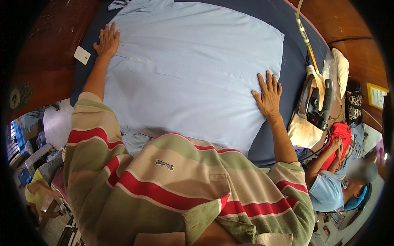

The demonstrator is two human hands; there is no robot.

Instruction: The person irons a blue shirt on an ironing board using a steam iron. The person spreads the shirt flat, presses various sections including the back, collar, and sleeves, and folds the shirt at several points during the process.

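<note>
A light blue garment [184,78] lies spread over a dark navy padded board [267,135]. Flat on the garment's far left edge rests my left hand [107,41], its fingers spread. My right hand [269,93] lies palm down near the garment's right edge, fingers apart. Neither hand grips anything. Small pale marks show along a seam near the left hand. To the right of my right hand, an iron [318,102] with a dark handle stands on a cream cloth pad, a yellowish hose running up from it.
A white card [82,55] lies at the board's left edge. Folded cream cloth [340,69] sits beyond the iron. At the lower right, another person in a light blue shirt [327,192] handles red cloth [340,137]. A person in yellow [37,192] is at the lower left.
</note>
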